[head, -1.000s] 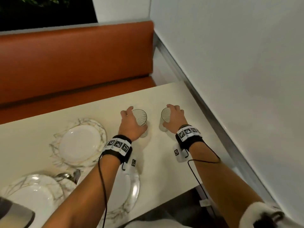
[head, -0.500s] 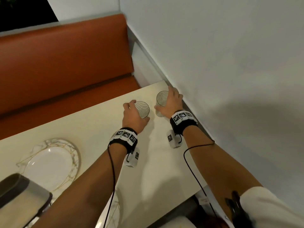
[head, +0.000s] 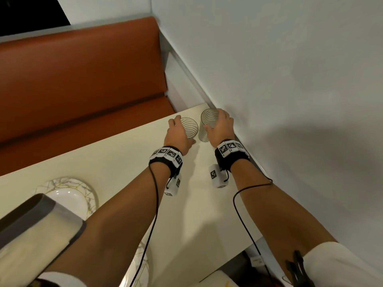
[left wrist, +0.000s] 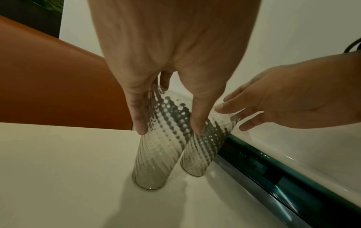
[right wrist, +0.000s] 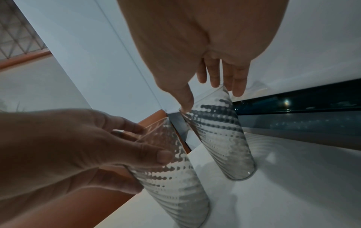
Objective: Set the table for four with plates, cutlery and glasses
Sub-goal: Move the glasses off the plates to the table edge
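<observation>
I moved both glasses to the table (head: 107, 162) corner, placed: left hand (head: 178, 136) grips left glass (head: 190, 129), right hand's (head: 221, 129) straight fingers touch right glass (head: 207, 126).

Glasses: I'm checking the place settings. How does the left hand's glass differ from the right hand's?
The right glass stands closest to the wall; the left glass is beside it, farther out. The left hand grips its glass mid-body; the right hand only touches its glass's rim. Both are clear, ribbed, upright and empty.
</observation>
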A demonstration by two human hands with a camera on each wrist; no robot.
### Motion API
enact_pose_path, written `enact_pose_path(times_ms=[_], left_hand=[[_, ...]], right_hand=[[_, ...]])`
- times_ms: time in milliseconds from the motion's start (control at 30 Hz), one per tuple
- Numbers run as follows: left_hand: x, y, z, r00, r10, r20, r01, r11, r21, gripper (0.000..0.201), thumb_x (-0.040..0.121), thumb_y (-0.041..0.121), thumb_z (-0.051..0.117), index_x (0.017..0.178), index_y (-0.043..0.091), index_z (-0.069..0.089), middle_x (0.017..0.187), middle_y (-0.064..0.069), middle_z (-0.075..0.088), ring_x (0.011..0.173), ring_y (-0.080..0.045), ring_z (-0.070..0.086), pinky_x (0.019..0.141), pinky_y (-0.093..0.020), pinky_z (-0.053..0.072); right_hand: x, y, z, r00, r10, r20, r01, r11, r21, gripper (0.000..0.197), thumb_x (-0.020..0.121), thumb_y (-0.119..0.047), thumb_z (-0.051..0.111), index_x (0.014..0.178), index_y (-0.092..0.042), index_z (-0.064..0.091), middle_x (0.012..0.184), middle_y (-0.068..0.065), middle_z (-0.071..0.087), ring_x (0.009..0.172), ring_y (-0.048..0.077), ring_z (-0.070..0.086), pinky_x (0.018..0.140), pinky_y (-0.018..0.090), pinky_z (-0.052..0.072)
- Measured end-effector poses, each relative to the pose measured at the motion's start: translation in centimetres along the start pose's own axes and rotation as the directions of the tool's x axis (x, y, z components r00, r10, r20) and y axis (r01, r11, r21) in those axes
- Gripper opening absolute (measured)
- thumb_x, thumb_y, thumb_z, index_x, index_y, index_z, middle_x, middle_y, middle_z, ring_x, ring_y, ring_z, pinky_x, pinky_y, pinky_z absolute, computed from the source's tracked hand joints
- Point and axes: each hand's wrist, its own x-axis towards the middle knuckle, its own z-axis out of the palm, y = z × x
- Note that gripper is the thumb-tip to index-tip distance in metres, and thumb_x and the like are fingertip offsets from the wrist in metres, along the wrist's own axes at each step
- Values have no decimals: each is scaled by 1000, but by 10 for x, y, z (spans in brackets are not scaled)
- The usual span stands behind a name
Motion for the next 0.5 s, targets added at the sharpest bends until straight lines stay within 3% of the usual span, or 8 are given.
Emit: enact_pose_path(times_ms=[167, 233, 300, 400, 500], left_hand=[[3, 1, 3, 999, 10, 41, -8, 999, -42, 123, 75, 30, 92, 163, 12, 8, 159, -15, 28, 140, -37, 43, 111, -47, 43], [-4, -4, 0, 998, 6, 59, -3, 999, -51, 133, 73, 36, 92, 164, 14, -3, 164, -15, 22, 144, -36, 40, 113, -47, 41], [-18, -12, -6, 997, -6, 76, 10, 999, -46, 133, 75, 38, 91, 164, 15, -6, 166, -15, 18, 145, -35, 39, 114, -47, 41], [-49, -36, -19, 998, -11, 54, 12, 999, -30, 105, 86, 33, 81, 162, 13, 12, 162, -15, 29, 142, -33, 45, 112, -44, 43], [-90, -72, -42, 1000, 7, 18, -6, 998, -68, 64, 93, 30, 72, 149, 14, 44, 140, -8, 56, 122, -25, 61, 104, -41, 51]], right_hand=[[0, 3, -3, 998, -38, 59, 36, 999, 25, 76, 88, -26, 69, 152, -8, 32, 158, 11, 37, 143, 33, 33, 116, 51, 34], [-5, 3, -5, 998, -55, 18, 55, 998, 10, 74, 85, -25, 65, 150, -6, 35, 156, 14, 39, 142, 36, 34, 114, 53, 35], [-17, -2, -7, 993, -78, -86, 80, 997, 18, 66, 79, -22, 60, 142, -6, 47, 144, 16, 50, 130, 39, 42, 106, 50, 41], [-38, -22, -3, 975, -135, -176, 140, 990, 18, 47, 76, -12, 60, 124, -13, 61, 128, 13, 58, 119, 38, 47, 100, 41, 37], [-70, -58, 12, 962, -230, -145, 240, 969, 61, 34, 77, -9, 59, 110, -18, 67, 119, 8, 62, 119, 34, 50, 105, 39, 34]])
